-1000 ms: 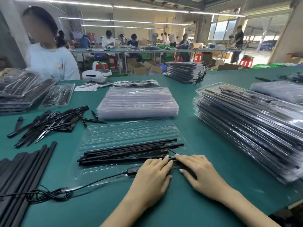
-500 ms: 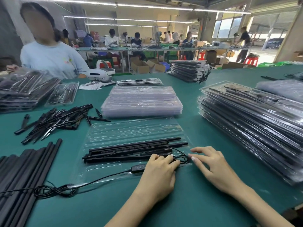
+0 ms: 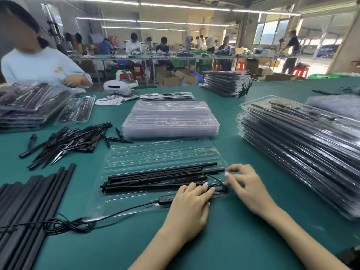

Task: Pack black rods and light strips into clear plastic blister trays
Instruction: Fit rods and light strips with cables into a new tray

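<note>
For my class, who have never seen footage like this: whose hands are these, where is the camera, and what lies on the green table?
No machine here: a person wears a camera on the head, looking down at their own hands. The left hand presses flat on a black cable at the near edge of an open clear tray holding black rods. The right hand pinches the cable's loop at the tray's right end. Around it on the green table lie loose rods, a pile of black spikes, empty trays and packed trays.
</note>
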The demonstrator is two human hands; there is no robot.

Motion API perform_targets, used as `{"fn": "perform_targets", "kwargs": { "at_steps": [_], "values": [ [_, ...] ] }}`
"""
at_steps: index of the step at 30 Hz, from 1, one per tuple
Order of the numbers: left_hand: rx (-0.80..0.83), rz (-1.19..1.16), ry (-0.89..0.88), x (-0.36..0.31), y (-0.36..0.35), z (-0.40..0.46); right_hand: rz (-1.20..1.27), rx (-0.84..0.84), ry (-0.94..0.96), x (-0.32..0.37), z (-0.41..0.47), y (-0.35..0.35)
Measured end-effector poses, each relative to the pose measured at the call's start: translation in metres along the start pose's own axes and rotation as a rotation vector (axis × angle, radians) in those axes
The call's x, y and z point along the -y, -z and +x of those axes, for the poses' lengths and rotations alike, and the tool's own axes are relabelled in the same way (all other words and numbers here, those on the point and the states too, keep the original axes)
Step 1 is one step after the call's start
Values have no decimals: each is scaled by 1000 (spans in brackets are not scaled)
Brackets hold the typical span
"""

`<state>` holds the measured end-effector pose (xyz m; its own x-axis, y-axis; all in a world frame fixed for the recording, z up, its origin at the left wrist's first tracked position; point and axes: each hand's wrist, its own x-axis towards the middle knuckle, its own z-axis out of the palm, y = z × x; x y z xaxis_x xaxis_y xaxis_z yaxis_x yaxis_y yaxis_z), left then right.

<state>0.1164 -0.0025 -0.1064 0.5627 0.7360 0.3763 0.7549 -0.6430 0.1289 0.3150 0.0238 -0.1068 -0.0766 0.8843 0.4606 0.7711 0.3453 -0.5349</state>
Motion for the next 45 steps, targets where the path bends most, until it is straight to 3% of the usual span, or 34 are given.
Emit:
{"fn": "perform_targets", "kwargs": {
  "at_steps": [6, 36, 38, 42, 45],
  "values": [
    [49, -166, 97, 10, -5, 1, 334, -81, -309, -1, 27, -15],
    [77, -195, 126, 12, -9, 1, 336, -133, -320, -7, 22, -16],
    [75, -192, 120, 12, -9, 0, 307, -100, -286, -7, 22, -16],
    [72, -190, 117, 11, -9, 0, 100, 135, -167, -12, 27, -24],
    [78, -184, 121, 12, -9, 1, 120, 276, -242, -14, 39, -21]
  ]
}}
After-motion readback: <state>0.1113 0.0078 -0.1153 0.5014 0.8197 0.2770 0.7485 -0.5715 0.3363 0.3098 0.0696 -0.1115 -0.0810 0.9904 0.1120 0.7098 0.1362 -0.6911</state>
